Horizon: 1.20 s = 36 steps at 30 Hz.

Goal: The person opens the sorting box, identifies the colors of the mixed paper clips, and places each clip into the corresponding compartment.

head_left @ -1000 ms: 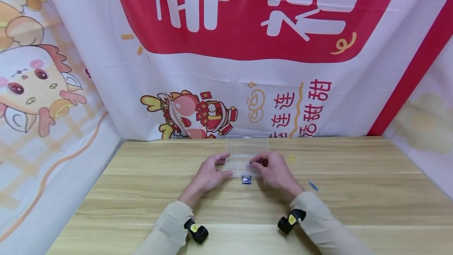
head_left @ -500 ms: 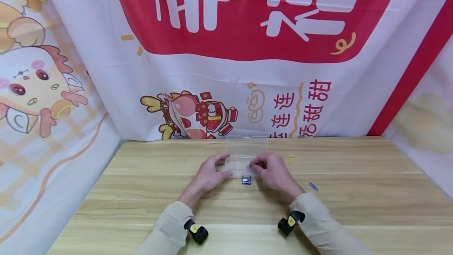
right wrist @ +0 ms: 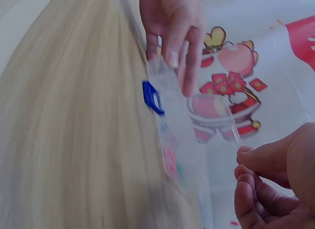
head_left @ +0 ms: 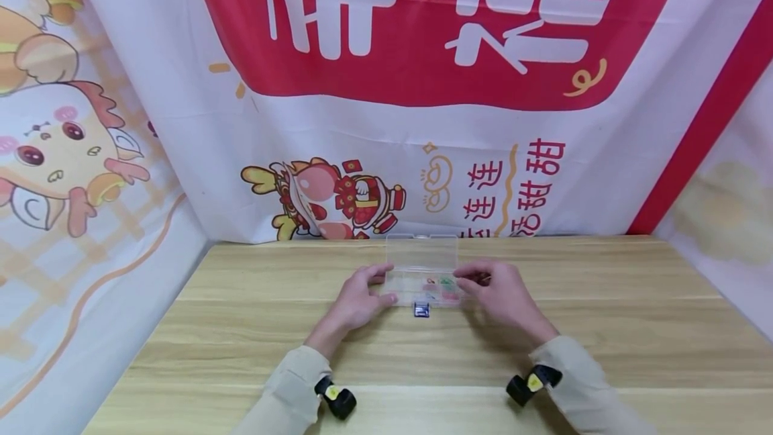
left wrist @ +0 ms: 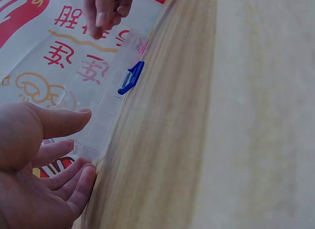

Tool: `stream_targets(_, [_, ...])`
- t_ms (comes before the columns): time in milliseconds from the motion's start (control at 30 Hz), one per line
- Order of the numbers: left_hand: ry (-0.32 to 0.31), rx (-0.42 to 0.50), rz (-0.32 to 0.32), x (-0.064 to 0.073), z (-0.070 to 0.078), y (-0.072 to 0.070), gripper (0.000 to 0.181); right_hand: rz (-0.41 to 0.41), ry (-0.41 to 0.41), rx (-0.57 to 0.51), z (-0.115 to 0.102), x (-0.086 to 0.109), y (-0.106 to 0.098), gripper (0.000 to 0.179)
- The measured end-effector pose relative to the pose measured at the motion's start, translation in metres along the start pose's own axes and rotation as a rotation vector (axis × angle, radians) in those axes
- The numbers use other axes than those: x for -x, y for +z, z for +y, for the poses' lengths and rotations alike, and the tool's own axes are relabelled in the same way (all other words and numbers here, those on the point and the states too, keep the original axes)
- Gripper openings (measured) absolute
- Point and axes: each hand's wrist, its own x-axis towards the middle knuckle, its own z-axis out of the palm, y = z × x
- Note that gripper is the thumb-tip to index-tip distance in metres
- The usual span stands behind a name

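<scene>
At the left end of the clear plastic compartment box (head_left: 408, 286), saw the left hand (head_left: 360, 296) spread wide, with the thumb toward the front corner and the fingers against the end wall, apparently to steady it. Next, traced the box's long axis: crosswise, left to right on the worktop (head_left: 272, 314), between both hands. Noted the lid (head_left: 423, 252) tilted up at the rear, and the blue clasp (head_left: 421, 309) at about the middle of the front edge. Found small coloured pieces (head_left: 448, 282), green, pink and reddish, gathered in the box toward its right end, well apart from the left fingers. Beyond that end, met the right hand (head_left: 500, 291) just beside the rear corner, with thumb and fingertips drawn together and nothing visible in hold; could not settle contact with the box. Made out in the left wrist view a yellow speck (left wrist: 150, 33) past the same end, too small to name. Judged the right hand clearly the nearer to pieces and speck alike, and judged any coming reach to turn on that short rightward offset.
</scene>
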Motion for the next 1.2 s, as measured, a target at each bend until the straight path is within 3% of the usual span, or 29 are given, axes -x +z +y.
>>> stream_targets(300, [0.006,-0.007,-0.002,0.002,0.001,-0.001,0.064,0.046,0.024,0.101,0.029,0.026,-0.04,0.024])
stream_targets(667, [0.005,0.0,-0.008,0.001,0.0,0.0,0.064,0.025,0.048,0.218,0.065,0.049,-0.069,0.03])
stream_targets(900, [0.002,-0.003,-0.004,0.001,0.001,0.0,0.065,-0.024,0.098,0.25,0.078,0.058,-0.079,0.033])
stream_targets(1200, [0.001,-0.005,-0.004,0.002,0.001,0.0,0.064,-0.031,0.129,0.282,0.083,0.059,-0.078,0.024])
